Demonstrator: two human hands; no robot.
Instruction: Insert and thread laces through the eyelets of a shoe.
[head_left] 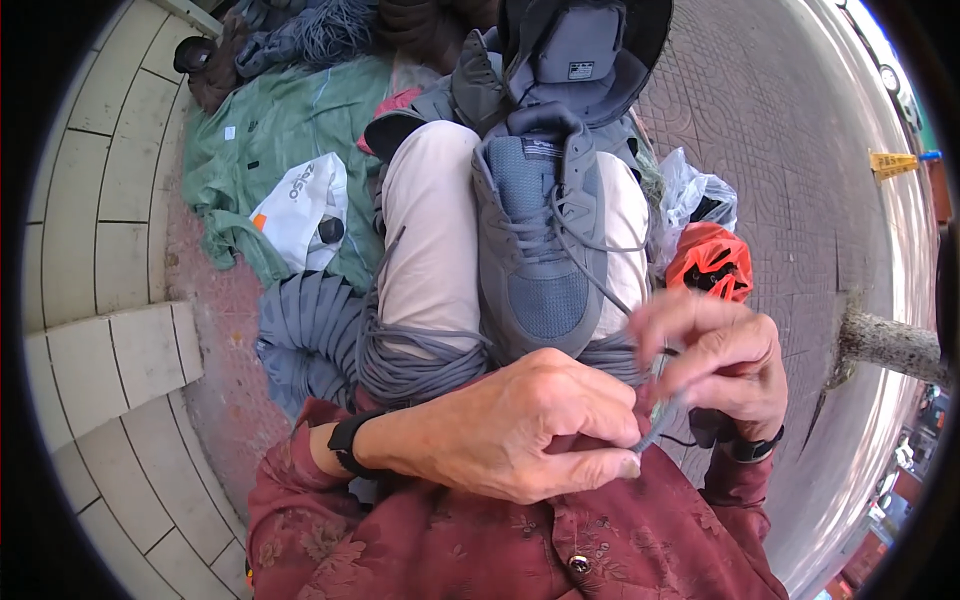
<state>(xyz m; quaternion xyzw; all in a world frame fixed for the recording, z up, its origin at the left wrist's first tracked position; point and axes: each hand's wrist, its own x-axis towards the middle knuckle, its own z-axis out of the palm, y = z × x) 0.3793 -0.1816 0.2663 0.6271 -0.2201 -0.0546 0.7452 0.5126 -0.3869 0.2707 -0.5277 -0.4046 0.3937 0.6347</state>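
A grey sneaker lies on my lap between my knees, toe toward me, its grey laces loose. My left hand is closed in front of the toe, pinching the end of a grey shoelace between thumb and fingers. My right hand is just to the right, fingers bent around the same lace and a thin tool that I cannot make out clearly. A second grey sneaker sits further away beyond my knees.
A bundle of grey cords hangs over my left thigh. A green cloth with a white plastic bag lies on the left. An orange mesh item is at right. Tiled steps curve along the left; paved ground spreads right.
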